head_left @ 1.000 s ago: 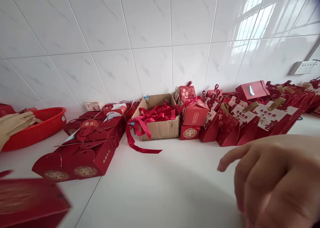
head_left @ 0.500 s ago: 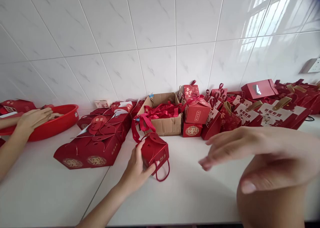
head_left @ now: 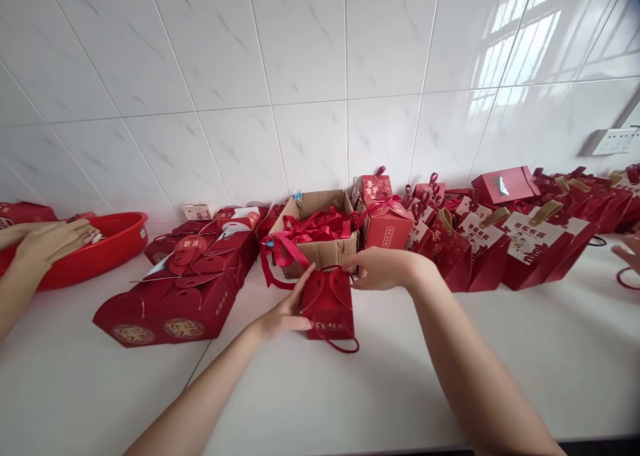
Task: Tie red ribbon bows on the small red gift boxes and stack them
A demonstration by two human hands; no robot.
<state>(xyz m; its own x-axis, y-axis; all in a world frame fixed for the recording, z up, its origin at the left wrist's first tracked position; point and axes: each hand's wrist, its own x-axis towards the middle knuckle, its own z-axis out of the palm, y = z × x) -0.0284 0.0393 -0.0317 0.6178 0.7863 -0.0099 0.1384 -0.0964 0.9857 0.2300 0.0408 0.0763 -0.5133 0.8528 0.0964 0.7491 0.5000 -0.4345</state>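
A small red gift box (head_left: 327,303) with folded flaps and gold lettering stands on the white counter in front of me. My left hand (head_left: 287,313) grips its left side, thumb near the front and fingers along the rear edge. At the back right top corner, the closed fingers of my right hand (head_left: 373,268) pinch the rear red cord handle (head_left: 330,267). A second cord handle (head_left: 345,347) hangs down over the front. Just behind the gift box is a cardboard box (head_left: 320,255) of red ribbons (head_left: 320,226), one ribbon trailing over its left side.
Joined red boxes (head_left: 170,309) stand to the left, beside a red basin (head_left: 100,263) with another person's hands (head_left: 53,246) over it. Red gift bags (head_left: 535,243) line the wall at right. At the right edge another hand (head_left: 631,253) is near a cord loop.
My right hand has come in from the right and taken hold of the rear cord handle. The gift box has turned, its lettered side now facing me.
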